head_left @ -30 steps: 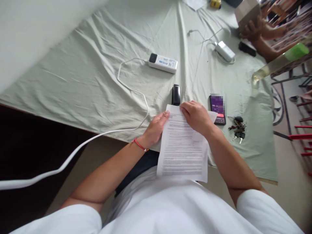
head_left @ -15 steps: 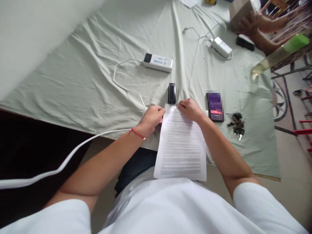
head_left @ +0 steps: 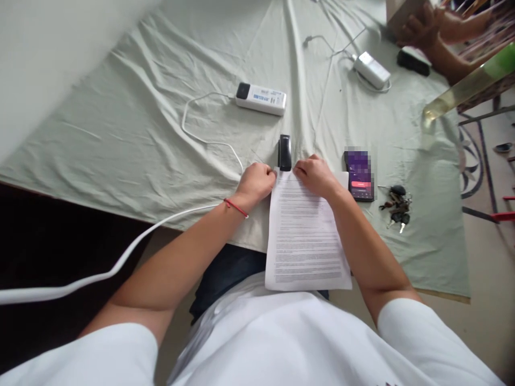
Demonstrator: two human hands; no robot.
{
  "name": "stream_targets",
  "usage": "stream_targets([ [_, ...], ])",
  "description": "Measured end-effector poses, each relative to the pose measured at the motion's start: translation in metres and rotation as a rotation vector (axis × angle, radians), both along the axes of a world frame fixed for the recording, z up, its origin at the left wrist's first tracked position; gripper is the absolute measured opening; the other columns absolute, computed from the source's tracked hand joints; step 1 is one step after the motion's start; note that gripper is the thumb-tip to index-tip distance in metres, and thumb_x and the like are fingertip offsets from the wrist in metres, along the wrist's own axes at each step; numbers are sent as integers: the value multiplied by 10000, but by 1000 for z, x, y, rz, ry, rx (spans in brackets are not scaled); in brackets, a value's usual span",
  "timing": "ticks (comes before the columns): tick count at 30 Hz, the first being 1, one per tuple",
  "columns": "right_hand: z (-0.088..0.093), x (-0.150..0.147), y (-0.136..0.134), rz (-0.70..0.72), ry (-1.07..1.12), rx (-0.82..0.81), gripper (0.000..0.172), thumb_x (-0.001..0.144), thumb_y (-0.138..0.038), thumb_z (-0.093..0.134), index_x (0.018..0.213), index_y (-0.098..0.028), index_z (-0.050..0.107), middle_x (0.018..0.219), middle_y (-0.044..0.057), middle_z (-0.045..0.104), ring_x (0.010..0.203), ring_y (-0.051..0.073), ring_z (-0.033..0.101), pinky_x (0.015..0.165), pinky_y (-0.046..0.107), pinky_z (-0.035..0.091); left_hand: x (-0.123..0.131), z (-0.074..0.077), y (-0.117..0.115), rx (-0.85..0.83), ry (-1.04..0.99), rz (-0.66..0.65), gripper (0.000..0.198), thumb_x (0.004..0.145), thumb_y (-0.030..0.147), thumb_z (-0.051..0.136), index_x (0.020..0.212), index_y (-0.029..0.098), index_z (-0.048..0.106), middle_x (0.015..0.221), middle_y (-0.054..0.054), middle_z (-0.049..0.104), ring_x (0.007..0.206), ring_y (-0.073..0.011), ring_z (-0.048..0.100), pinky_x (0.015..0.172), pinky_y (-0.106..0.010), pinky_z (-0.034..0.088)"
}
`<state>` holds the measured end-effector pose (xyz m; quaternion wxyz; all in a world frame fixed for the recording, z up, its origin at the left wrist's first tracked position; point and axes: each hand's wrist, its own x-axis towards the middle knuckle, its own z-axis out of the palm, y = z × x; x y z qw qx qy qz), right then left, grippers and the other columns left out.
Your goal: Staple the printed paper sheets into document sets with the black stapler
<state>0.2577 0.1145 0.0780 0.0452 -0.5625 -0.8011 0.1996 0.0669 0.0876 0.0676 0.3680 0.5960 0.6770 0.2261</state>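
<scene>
A printed sheet of paper (head_left: pixel 308 236) lies at the table's front edge, its lower end hanging over toward my shirt. My left hand (head_left: pixel 258 181) is closed at its upper left corner, pinching the edge. On the top edge, right of centre, my right hand (head_left: pixel 315 174) has its fingers curled together on the paper. Between the two hands stands a black stapler (head_left: pixel 285 153), its near end meeting the sheet's top edge. Whether the paper sits inside its jaw I cannot tell. Just right of the sheet is a phone (head_left: pixel 359 176) with a lit, blurred screen.
A white power bank (head_left: pixel 261 99) with a cable lies beyond the stapler. Keys (head_left: pixel 397 206) rest right of the phone. Farther back are a white adapter (head_left: pixel 372 71) and a dark object (head_left: pixel 413 62). At the right edge stands a clear bottle (head_left: pixel 462 88), near another person's hands (head_left: pixel 422 29).
My hands and the sheet have shifted slightly up toward the stapler, and the paper's upper right corner now shows beside my right wrist. The whole view has moved a little.
</scene>
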Motion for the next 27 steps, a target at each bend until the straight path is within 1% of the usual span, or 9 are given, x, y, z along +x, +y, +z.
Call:
stream_targets([
  [2, -3, 4, -3, 12, 47, 20, 325, 1056, -239, 487, 903, -184, 768, 963, 111, 792, 1121, 304, 622, 1044, 446, 467, 0, -3, 4, 33, 4, 3, 356, 866, 161, 622, 521, 203, 542, 519, -14, 460, 578, -173, 438, 647, -340, 281],
  [5, -12, 11, -6, 28, 149, 63, 315, 1064, -254, 492, 906, -186, 756, 950, 99, 783, 1095, 286, 620, 1052, 428, 468, -2, -7, 6, 52, -44, 22, 231, 870, 177, 605, 648, 192, 665, 565, -19, 545, 611, -181, 489, 639, -321, 300],
  [8, -24, 18, -6, 28, 243, 114, 282, 1061, -277, 520, 912, -203, 747, 920, 86, 770, 1087, 287, 613, 1056, 443, 466, -4, -8, 5, 30, -90, 26, 201, 888, 204, 597, 736, 176, 726, 619, -23, 618, 645, -180, 536, 647, -298, 345],
  [11, -34, 22, -5, 34, 296, 164, 261, 1063, -307, 539, 908, -225, 734, 897, 82, 760, 1084, 296, 604, 1041, 464, 470, -6, -5, 4, 14, -78, 26, 219, 908, 224, 600, 747, 166, 736, 638, -25, 651, 651, -174, 564, 655, -290, 377],
  [14, -40, 22, -5, 42, 312, 196, 258, 1065, -303, 539, 906, -231, 730, 882, 79, 749, 1079, 297, 603, 1023, 475, 472, -6, -4, 4, 9, -51, 10, 236, 919, 227, 605, 743, 158, 746, 641, -32, 669, 645, -176, 581, 651, -293, 387],
  [21, -44, 21, -6, 37, 337, 248, 268, 1063, -310, 546, 884, -232, 730, 852, 70, 732, 1058, 291, 604, 1000, 481, 471, -4, -8, 5, 43, 6, -10, 237, 927, 215, 595, 853, 145, 809, 730, -54, 741, 693, -188, 631, 679, -295, 405],
  [24, -45, 22, -6, 38, 347, 250, 256, 1056, -303, 551, 881, -237, 726, 860, 66, 736, 1056, 290, 601, 1005, 486, 477, -5, -9, 5, 51, 11, -35, 227, 931, 247, 616, 849, 145, 801, 742, -59, 748, 710, -197, 642, 677, -300, 398],
  [27, -47, 22, -6, 44, 357, 280, 248, 1044, -294, 559, 872, -239, 729, 859, 64, 740, 1043, 288, 609, 1005, 493, 486, -6, -9, 5, 69, 24, -69, 225, 929, 237, 615, 795, 154, 775, 709, -57, 727, 682, -194, 621, 671, -312, 384],
])
